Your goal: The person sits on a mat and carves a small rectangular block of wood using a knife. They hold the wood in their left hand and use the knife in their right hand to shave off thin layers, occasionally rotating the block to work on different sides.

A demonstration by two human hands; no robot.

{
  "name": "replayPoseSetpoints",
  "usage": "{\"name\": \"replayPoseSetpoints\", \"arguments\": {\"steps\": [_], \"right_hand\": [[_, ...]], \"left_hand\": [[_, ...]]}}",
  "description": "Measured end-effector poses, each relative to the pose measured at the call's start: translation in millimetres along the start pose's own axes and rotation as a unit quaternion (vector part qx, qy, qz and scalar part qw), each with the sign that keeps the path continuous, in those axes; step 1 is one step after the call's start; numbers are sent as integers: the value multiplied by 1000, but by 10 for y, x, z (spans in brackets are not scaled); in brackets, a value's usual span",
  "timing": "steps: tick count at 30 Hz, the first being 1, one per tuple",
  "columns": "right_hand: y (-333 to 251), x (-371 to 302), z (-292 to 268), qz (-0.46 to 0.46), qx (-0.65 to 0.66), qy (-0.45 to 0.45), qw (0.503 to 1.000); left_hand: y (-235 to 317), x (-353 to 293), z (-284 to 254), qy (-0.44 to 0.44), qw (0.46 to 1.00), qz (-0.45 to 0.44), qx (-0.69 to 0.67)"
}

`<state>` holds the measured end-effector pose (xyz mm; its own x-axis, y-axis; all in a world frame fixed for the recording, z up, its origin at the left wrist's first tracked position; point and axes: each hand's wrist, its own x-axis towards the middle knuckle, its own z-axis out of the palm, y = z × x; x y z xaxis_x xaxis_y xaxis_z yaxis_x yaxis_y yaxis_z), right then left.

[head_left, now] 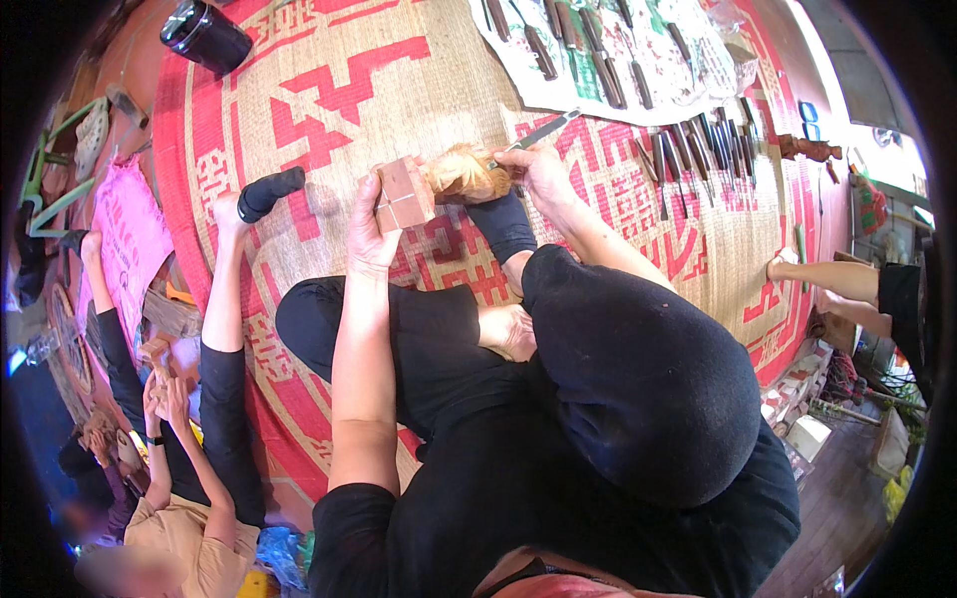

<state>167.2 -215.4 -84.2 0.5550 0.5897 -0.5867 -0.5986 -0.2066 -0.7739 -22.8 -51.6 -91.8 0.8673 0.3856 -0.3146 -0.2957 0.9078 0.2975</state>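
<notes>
My left hand is closed round the square reddish block at one end of a wood carving. The carved part is pale yellow wood with a rough, cut surface, its fine shape too small to make out. At its right end my right hand is closed, with a slim, flat grey metal tool held between thumb and fingers. The tool slants up and to the right; its inner end lies against or close beside the carving. Some fingers of the right hand are hidden.
A red and tan woven mat lies under me. Rows of carving tools and a white cloth with more tools are at the far right. A dark jar stands far left. Another person's hands hold a wooden piece at left.
</notes>
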Motion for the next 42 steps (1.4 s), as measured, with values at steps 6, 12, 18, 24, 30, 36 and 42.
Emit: {"name": "replayPoseSetpoints", "arguments": {"steps": [6,12,18,24,30,36,42], "right_hand": [[-98,-141,203,-35,-25,-12,999],[-26,-26,-35,-9,-14,-3,1000],[-14,-63,127,-25,5,-20,999],[48,28,-47,10,-4,-17,1000],[112,-23,52,-34,6,-11,999],[116,46,-63,-13,14,-1,1000],[0,-83,113,-20,-10,-35,999]], "left_hand": [[40,-26,13,-5,1000,-2,-8],[11,0,4,4,1000,2,10],[29,-29,1,7,1000,4,-3],[13,-11,36,12,999,9,39],[28,-23,27,14,999,9,35],[14,-8,99,12,996,17,85],[16,-46,194,34,992,25,122]]}}
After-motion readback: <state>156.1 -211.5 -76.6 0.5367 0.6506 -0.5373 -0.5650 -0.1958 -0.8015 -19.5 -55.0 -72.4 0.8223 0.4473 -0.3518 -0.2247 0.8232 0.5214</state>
